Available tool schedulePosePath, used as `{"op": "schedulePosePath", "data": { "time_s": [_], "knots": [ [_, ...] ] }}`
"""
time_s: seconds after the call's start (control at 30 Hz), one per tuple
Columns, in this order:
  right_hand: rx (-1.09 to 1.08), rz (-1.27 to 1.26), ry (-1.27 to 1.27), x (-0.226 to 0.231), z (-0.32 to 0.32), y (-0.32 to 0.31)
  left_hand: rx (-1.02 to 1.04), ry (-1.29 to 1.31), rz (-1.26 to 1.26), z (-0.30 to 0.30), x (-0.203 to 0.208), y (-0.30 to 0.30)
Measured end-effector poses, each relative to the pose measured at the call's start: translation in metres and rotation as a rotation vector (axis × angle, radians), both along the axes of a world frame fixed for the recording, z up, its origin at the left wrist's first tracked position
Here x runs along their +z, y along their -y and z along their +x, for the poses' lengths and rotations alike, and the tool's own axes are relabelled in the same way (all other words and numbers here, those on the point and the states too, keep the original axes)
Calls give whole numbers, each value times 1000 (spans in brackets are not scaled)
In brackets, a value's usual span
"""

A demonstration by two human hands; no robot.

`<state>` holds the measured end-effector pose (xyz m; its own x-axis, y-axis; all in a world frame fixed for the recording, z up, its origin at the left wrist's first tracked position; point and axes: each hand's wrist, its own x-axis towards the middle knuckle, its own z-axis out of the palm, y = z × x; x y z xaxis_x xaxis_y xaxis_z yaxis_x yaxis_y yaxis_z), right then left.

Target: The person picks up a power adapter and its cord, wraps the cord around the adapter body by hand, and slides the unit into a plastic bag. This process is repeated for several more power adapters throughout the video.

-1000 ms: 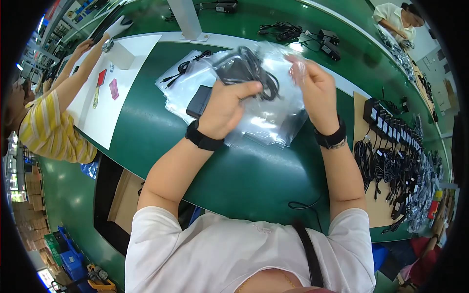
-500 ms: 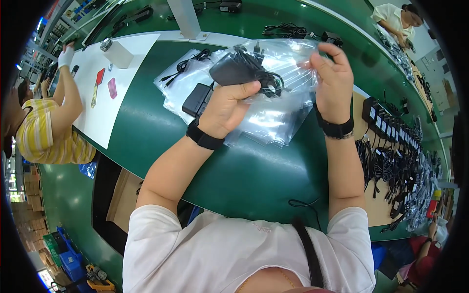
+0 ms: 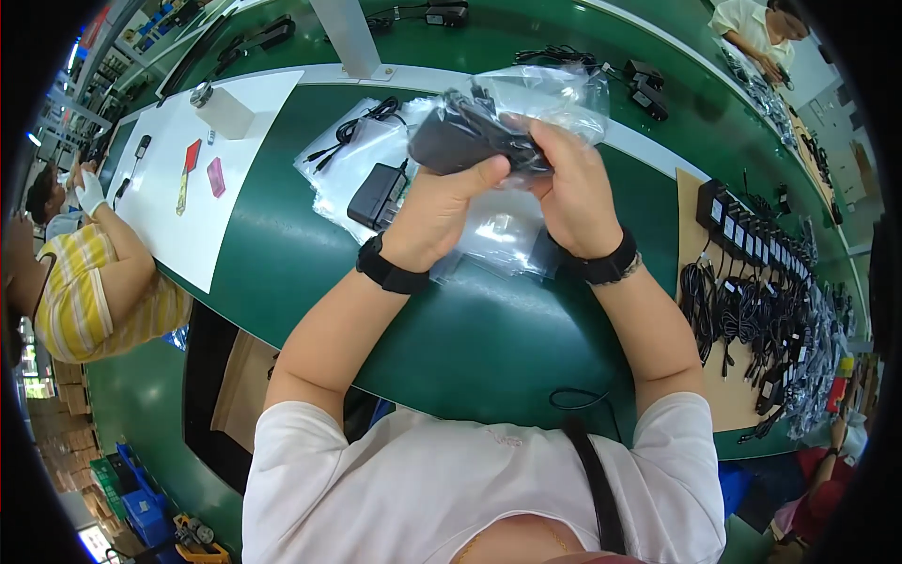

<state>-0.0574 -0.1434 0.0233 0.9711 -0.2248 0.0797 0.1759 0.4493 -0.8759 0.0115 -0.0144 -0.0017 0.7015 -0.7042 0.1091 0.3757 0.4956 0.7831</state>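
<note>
A black power adapter (image 3: pixel 449 139) with its bundled cable lies inside a clear plastic bag (image 3: pixel 568 101), held up above the green table. My left hand (image 3: pixel 434 214) is closed round the adapter end, thumb on top. At the cable end, my right hand (image 3: pixel 575 195) is closed on the bagged bundle, its fingers partly hidden behind it. Beneath my hands, a pile of flat clear bags (image 3: pixel 498 230) is spread on the table. A second black adapter (image 3: pixel 378 193) rests on the pile's left side, near my left wrist, and its cable (image 3: pixel 362 130) lies farther back.
To the right, a tan board (image 3: pixel 693 202) bears a row of black adapters (image 3: pixel 752 230) with bundled cables. A white mat (image 3: pixel 235 169) at left holds a bottle (image 3: pixel 224 111). Behind my hands rises a metal post (image 3: pixel 349 38). A co-worker in yellow stripes (image 3: pixel 103 301) sits at left.
My right hand has moved left and down from the bag's right end onto the bagged cable. The bag's free end is now bunched behind it. My left hand keeps its hold.
</note>
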Motion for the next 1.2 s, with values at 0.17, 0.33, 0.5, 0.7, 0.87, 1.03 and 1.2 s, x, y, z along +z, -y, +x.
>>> {"op": "schedulePosePath", "data": {
  "time_s": [0.17, 0.33, 0.5, 0.7, 0.87, 1.03, 1.2],
  "knots": [
    [-312, -487, 70, 3, 0, 17, 303, 190, 107, 2, 25, -5],
    [-503, -1188, 556, -13, 2, 6, 275, 439, 368, 2, 15, -8],
    [-278, -725, 196, -9, -5, 0, 380, 488, 218, 1, 8, -11],
    [-53, -859, 353, -3, -4, 7, 243, 69, 43, 2, 13, -15],
    [-54, -323, -46, -1, -4, -4, 367, 205, 104, 1, 7, -11],
    [-72, -356, -41, -2, -5, -3, 377, 269, 206, 7, 7, -9],
    [-127, -603, -9, -4, -7, -9, 422, 352, 315, 9, 12, -13]
  ]
}}
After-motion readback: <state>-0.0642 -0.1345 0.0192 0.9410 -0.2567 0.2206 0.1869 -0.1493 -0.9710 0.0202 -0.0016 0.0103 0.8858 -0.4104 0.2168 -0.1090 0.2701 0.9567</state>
